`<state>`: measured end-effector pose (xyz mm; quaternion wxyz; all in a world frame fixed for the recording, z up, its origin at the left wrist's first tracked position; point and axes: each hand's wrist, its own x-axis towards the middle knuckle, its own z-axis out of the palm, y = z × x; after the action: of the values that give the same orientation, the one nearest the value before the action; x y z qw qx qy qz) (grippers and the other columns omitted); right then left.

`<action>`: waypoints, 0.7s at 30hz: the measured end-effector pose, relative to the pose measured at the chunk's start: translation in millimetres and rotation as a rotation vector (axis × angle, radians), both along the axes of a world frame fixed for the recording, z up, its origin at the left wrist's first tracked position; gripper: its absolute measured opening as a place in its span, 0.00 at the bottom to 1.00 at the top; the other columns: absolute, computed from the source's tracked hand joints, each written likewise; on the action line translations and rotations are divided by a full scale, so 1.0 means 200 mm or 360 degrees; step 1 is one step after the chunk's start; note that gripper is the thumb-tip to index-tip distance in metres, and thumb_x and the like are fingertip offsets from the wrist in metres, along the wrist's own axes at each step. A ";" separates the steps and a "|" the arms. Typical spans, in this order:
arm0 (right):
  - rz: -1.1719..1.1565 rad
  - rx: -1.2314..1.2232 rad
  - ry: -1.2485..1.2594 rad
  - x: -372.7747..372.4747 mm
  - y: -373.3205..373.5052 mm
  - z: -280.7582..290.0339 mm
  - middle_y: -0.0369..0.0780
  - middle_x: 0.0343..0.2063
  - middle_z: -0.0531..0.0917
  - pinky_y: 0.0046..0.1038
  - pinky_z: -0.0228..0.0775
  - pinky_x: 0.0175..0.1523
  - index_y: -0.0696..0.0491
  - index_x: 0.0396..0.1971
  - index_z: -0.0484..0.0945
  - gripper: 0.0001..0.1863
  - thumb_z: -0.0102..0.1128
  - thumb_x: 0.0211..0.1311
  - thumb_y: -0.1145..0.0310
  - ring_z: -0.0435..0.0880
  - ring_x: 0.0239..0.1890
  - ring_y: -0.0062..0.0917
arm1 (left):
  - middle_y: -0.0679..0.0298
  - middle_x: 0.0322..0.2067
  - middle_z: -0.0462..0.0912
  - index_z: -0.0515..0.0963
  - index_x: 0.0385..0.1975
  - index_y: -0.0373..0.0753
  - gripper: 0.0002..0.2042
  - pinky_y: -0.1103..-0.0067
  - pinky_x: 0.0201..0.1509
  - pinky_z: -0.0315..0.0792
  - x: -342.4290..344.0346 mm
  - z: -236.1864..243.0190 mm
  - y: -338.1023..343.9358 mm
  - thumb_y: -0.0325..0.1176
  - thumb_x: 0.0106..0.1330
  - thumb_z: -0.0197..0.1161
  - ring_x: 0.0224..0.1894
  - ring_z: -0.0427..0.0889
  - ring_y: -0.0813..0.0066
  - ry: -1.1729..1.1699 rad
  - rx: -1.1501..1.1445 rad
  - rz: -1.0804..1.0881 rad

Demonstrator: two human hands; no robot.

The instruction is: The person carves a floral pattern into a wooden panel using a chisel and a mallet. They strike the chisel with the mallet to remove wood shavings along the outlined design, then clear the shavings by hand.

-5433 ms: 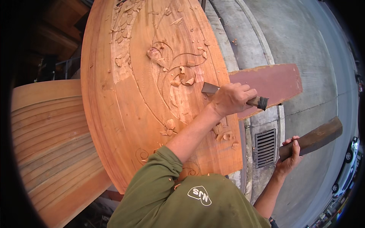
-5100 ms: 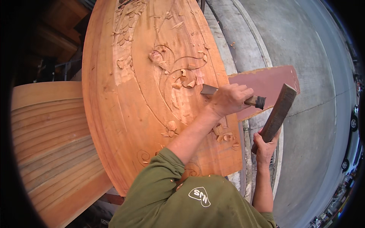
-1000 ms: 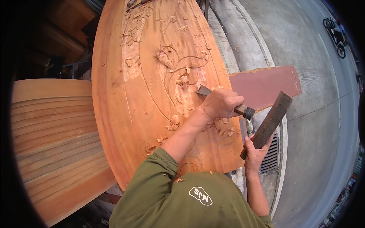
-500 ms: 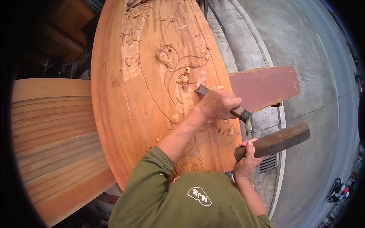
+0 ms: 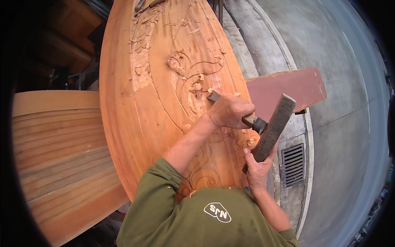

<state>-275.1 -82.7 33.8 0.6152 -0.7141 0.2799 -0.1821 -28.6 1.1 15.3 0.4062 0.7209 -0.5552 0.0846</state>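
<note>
My left hand (image 5: pixel 232 112) is wrapped round a chisel (image 5: pixel 249 120). Its flat metal blade rests on a large wooden panel (image 5: pixel 119 99) carved with scrolls and leaf shapes, next to some curled shavings (image 5: pixel 197 87). In my right hand (image 5: pixel 259 171) is a dark wooden mallet (image 5: pixel 275 128), a squared bar tilted up and to the right. The mallet's side is against or very close to the butt of the chisel handle; I cannot tell if they touch. My right fingers are partly hidden behind the mallet.
More hand tools (image 5: pixel 150 5) lie at the panel's far end. A grooved wooden panel (image 5: pixel 61 140) stands at the left. To the right a reddish-brown board (image 5: pixel 284 88) juts out over concrete, with a drain grate (image 5: pixel 293 165) nearer me.
The mallet has swung left and up to the chisel's butt, turning from nearly level to steeply tilted. My left hand with the chisel has shifted slightly left.
</note>
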 end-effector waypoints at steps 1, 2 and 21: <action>-0.0014 0.0061 -0.0041 -0.01 -0.03 0.02 0.41 0.57 0.78 0.26 0.78 0.52 0.54 0.84 0.49 0.53 0.74 0.66 0.80 0.81 0.47 0.22 | 0.63 0.20 0.74 0.70 0.22 0.44 0.23 0.65 0.26 0.74 0.00 0.00 0.01 0.48 0.56 0.81 0.24 0.82 0.60 -0.0001 -0.0010 0.0013; -0.0127 0.0350 -0.0072 -0.05 -0.04 0.06 0.42 0.53 0.81 0.28 0.79 0.53 0.55 0.79 0.57 0.45 0.74 0.67 0.78 0.83 0.47 0.23 | 0.63 0.20 0.74 0.70 0.23 0.44 0.23 0.65 0.26 0.74 0.00 -0.01 0.01 0.48 0.56 0.81 0.24 0.83 0.60 -0.0004 0.0022 -0.0017; -0.0033 0.0333 -0.0031 -0.15 -0.22 -0.05 0.38 0.46 0.80 0.26 0.80 0.46 0.54 0.64 0.70 0.31 0.73 0.64 0.83 0.83 0.42 0.21 | 0.68 0.22 0.71 0.79 0.30 0.47 0.17 0.71 0.26 0.72 -0.22 0.15 0.04 0.49 0.62 0.80 0.23 0.79 0.68 -0.0274 0.0093 0.0653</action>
<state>-305.6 -125.9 22.8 0.6872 -0.6411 0.2990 -0.1651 -73.3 8.3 44.8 0.3105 0.8203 -0.4317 0.2105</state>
